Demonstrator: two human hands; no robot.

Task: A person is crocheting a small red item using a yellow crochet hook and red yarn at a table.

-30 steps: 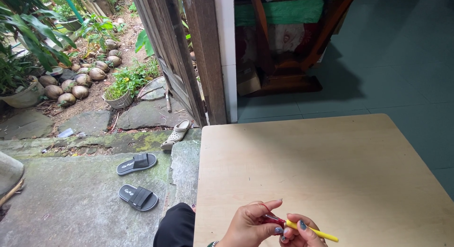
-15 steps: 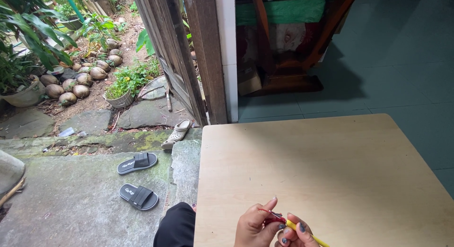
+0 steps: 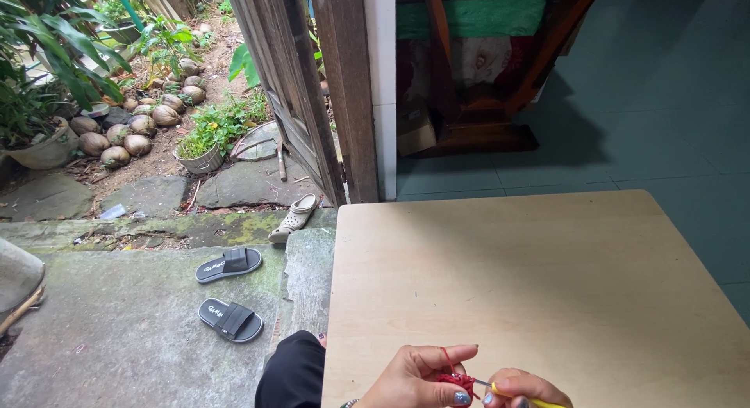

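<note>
At the table's [image 3: 531, 299] near edge — left hand [image 3: 414, 377] pinching red yarn [image 3: 458, 379], right hand [image 3: 519, 388] gripping a yellow hook [image 3: 539, 404].

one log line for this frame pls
left hand: pinches red yarn piece | right hand: holds yellow-handled crochet hook at it | over light wooden table

A brown cardboard box [image 3: 416, 131] stood upper centre of the frame, on the floor just beside the dark wooden furniture. At the left of the frame, a small pale flattened wrapper or bottle [image 3: 112, 212] lay on the ground near the mossy step; its kind could not be told. No signs or screens showed.
</note>
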